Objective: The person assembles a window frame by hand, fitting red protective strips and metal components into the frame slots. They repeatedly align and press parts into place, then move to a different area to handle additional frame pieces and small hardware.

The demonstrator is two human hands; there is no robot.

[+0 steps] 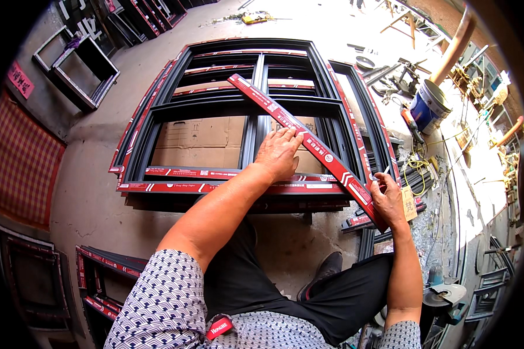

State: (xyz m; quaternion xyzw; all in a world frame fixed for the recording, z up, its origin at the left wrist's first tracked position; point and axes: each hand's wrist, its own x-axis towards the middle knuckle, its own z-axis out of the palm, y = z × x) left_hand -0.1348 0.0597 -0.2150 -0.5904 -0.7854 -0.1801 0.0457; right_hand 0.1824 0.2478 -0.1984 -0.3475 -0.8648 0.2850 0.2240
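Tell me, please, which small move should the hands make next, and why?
Perhaps firm up the right hand on the red-faced bar: the bar slants across the dark frames, its near end juts past them, and the left hand is near its middle.

Right before the person's knees sits a stack of window frames (215,107), with cardboard (201,145) showing beneath the openings. Slantwise across that stack I see a long bar (314,142), its far end over the middle, its near end reaching past the front right corner. The left hand (278,152) is about midway along the bar, the right hand (387,199) by its near end. Over to the left hangs a cloth (23,163); small frames (82,87) stand beyond it. A bucket (429,110) is right of the stack, a cutting tool (444,294) nearer the person, and a power tool (256,18) on the floor (87,195) far behind.
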